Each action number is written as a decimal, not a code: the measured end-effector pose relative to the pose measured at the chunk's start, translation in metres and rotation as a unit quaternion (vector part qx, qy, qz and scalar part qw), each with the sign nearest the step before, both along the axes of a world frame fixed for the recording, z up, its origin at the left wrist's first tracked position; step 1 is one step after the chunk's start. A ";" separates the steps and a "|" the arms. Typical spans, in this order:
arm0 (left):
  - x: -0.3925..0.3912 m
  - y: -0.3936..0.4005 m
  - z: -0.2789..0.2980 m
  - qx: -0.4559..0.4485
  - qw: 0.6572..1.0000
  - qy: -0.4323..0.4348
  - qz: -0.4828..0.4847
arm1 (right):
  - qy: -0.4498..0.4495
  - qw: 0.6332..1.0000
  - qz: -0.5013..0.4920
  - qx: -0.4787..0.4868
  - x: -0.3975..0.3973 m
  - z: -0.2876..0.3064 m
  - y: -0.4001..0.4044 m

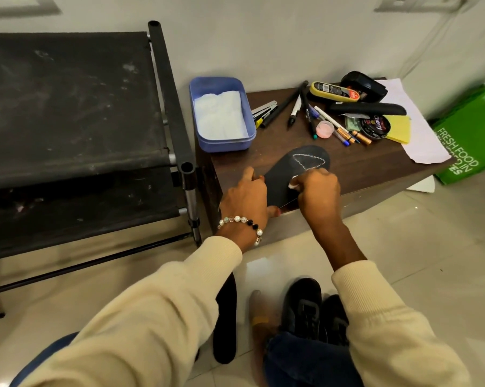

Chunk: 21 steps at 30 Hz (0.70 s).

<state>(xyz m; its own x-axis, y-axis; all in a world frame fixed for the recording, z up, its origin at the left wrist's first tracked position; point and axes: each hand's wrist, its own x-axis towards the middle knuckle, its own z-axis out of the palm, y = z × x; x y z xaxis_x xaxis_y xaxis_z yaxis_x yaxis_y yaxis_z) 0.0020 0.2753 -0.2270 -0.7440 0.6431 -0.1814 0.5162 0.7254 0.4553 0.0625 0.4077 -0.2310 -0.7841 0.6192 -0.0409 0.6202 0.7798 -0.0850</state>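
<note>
A black shoe insole (297, 169) lies on the front part of a dark brown wooden table (375, 169), with a white outline drawn on its wide end. My left hand (247, 196), wearing a bead bracelet, grips the insole's near left edge. My right hand (318, 194) sits over its right side and pinches a small white piece (292, 186) against the surface. The narrow end of the insole is hidden under my hands.
A blue plastic box (220, 113) with white tissue stands at the table's back left. Pens, markers, a stapler, a polish tin (374, 127) and brushes lie across the back. A black rack (76, 113) stands left. Black shoes (314, 311) and another insole (226, 319) lie on the floor.
</note>
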 end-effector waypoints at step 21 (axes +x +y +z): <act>-0.003 0.000 -0.002 0.001 1.000 0.013 -0.014 | 0.046 0.998 0.041 0.011 0.018 -0.006 0.026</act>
